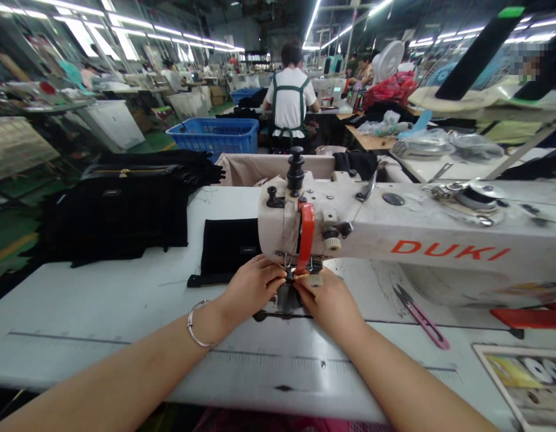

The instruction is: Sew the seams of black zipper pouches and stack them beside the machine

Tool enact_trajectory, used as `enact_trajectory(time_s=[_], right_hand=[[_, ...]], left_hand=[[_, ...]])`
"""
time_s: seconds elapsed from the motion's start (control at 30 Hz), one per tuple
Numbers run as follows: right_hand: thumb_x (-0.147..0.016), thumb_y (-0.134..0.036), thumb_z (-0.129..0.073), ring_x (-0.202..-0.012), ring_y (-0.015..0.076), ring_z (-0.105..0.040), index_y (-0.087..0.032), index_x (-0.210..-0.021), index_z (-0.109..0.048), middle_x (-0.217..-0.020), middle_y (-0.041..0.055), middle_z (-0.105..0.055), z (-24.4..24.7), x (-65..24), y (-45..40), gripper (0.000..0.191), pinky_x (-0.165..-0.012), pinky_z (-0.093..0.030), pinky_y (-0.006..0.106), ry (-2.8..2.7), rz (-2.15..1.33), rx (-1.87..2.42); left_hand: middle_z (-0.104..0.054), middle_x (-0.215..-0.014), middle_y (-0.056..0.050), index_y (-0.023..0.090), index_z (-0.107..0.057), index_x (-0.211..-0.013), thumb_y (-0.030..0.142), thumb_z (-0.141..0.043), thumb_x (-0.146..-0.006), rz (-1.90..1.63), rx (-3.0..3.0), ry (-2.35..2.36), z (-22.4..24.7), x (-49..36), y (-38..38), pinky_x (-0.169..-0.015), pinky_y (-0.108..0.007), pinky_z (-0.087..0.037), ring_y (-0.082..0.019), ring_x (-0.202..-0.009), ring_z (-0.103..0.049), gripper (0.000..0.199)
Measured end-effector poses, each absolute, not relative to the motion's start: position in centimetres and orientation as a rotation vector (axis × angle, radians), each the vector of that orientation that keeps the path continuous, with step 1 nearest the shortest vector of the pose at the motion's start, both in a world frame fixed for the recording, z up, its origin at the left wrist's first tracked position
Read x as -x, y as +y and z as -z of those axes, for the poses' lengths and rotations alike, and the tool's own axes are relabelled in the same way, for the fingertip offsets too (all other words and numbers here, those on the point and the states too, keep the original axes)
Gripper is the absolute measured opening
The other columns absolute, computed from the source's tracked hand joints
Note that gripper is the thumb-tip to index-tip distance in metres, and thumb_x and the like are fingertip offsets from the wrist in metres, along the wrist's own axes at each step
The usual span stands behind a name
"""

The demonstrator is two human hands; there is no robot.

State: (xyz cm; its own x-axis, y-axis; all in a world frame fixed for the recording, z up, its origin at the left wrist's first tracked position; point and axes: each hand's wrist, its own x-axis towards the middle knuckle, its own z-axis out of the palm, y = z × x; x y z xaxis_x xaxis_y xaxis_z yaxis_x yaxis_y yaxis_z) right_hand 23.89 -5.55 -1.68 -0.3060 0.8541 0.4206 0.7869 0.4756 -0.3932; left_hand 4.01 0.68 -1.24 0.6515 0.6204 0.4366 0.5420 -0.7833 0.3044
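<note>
Both hands meet at the needle area of a white sewing machine [422, 231] with an orange finger guard [306, 234]. My left hand [255, 285] is pinched on the edge of a black fabric piece [228, 249] beside the presser foot. This piece lies flat on the table under the machine head and bears a small label. My right hand [325, 294] is closed in a pinch just right of the needle, its fingertips close to the left ones. What sits between the right fingertips is small and dark, and I cannot make it out.
Pink-handled thread snips [422, 318] lie to the right on the white table [125, 306]. A stack of black fabric pieces [120, 210] rises at the left. Behind the machine are a beige cloth-lined bin [242, 168], a blue crate [215, 135] and a seated person [291, 96].
</note>
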Motion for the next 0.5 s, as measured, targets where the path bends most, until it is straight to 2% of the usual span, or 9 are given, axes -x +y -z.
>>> enact_trajectory(time_s=[0.07,0.13,0.2,0.27,0.3,0.33,0.4,0.43,0.5], right_hand=[[-0.094,-0.012,-0.057,-0.098,0.0243,-0.061,-0.02,-0.103,-0.069,-0.101,0.0084,-0.069,1.5,-23.9,-5.5,0.017,-0.085,-0.05,0.036,-2.121,-0.174,1.343],[-0.095,-0.012,-0.056,-0.101,0.0242,-0.06,-0.021,-0.107,-0.068,-0.103,0.0087,-0.068,1.2,-24.2,-5.6,0.019,-0.087,-0.051,0.038,-2.086,-0.193,1.333],[-0.096,-0.013,-0.053,-0.102,0.0249,-0.06,-0.019,-0.108,-0.068,-0.105,0.0105,-0.068,0.8,-24.6,-6.1,0.019,-0.087,-0.051,0.04,-2.059,-0.213,1.311],[-0.096,-0.014,-0.053,-0.1,0.025,-0.06,-0.017,-0.108,-0.068,-0.106,0.0109,-0.068,0.2,-24.9,-7.0,0.019,-0.089,-0.051,0.042,-2.073,-0.248,1.261],[-0.095,-0.013,-0.053,-0.1,0.0246,-0.06,-0.017,-0.108,-0.068,-0.106,0.01,-0.069,-0.1,-24.9,-7.6,0.02,-0.09,-0.051,0.042,-2.094,-0.272,1.229],[-0.094,-0.01,-0.053,-0.1,0.0238,-0.061,-0.018,-0.108,-0.069,-0.107,0.0087,-0.069,-0.3,-24.7,-8.3,0.023,-0.091,-0.05,0.042,-2.121,-0.305,1.191],[-0.087,-0.002,-0.051,-0.106,0.0229,-0.06,-0.02,-0.112,-0.068,-0.113,0.0062,-0.069,-0.8,-23.7,-9.8,0.035,-0.097,-0.048,0.042,-2.174,-0.411,1.112],[-0.083,0.001,-0.05,-0.113,0.0233,-0.058,-0.021,-0.116,-0.067,-0.12,0.0057,-0.067,-1.0,-22.9,-10.6,0.044,-0.102,-0.046,0.044,-2.193,-0.482,1.072],[-0.075,0.005,-0.051,-0.126,0.0243,-0.051,-0.022,-0.127,-0.063,-0.134,0.0057,-0.06,-1.4,-21.2,-11.9,0.059,-0.109,-0.039,0.046,-2.193,-0.645,0.994]], left_hand=[[-0.07,-0.103,-0.008,0.018,-0.07,-0.098,0.019,-0.064,-0.091,-0.749,-2.721,0.969,0.7,-3.8,0.8,-0.091,-0.038,-0.052,-0.023,-0.1,-0.063,0.01],[-0.067,-0.112,-0.01,0.017,-0.067,-0.11,0.027,-0.068,-0.089,-0.676,-2.731,0.959,-0.1,-2.9,0.2,-0.095,-0.041,-0.051,-0.025,-0.106,-0.06,0.023],[-0.063,-0.118,-0.012,0.017,-0.062,-0.123,0.045,-0.077,-0.08,-0.551,-2.751,0.921,-0.9,-1.0,-1.7,-0.096,-0.046,-0.049,-0.029,-0.108,-0.058,0.054],[-0.059,-0.123,-0.014,0.017,-0.055,-0.133,0.061,-0.082,-0.064,-0.373,-2.776,0.874,-1.5,1.5,-4.7,-0.097,-0.05,-0.049,-0.032,-0.111,-0.056,0.086],[-0.058,-0.124,-0.015,0.018,-0.054,-0.134,0.063,-0.084,-0.06,-0.295,-2.794,0.861,-1.7,2.9,-6.5,-0.098,-0.051,-0.048,-0.034,-0.112,-0.055,0.092],[-0.058,-0.124,-0.013,0.019,-0.055,-0.133,0.053,-0.085,-0.065,-0.233,-2.807,0.881,-1.9,4.2,-8.5,-0.098,-0.05,-0.048,-0.033,-0.112,-0.055,0.081],[-0.064,-0.112,-0.008,0.023,-0.062,-0.119,0.022,-0.074,-0.078,-0.231,-2.833,0.913,-2.3,6.7,-12.1,-0.096,-0.044,-0.05,-0.027,-0.102,-0.06,0.042],[-0.066,-0.105,-0.005,0.025,-0.064,-0.113,0.011,-0.064,-0.081,-0.271,-2.824,0.934,-2.6,7.7,-13.7,-0.094,-0.041,-0.052,-0.024,-0.097,-0.062,0.034],[-0.069,-0.096,-0.003,0.027,-0.066,-0.107,0.006,-0.052,-0.082,-0.426,-2.763,1.017,-3.6,9.5,-16.0,-0.089,-0.034,-0.055,-0.021,-0.09,-0.065,0.035]])
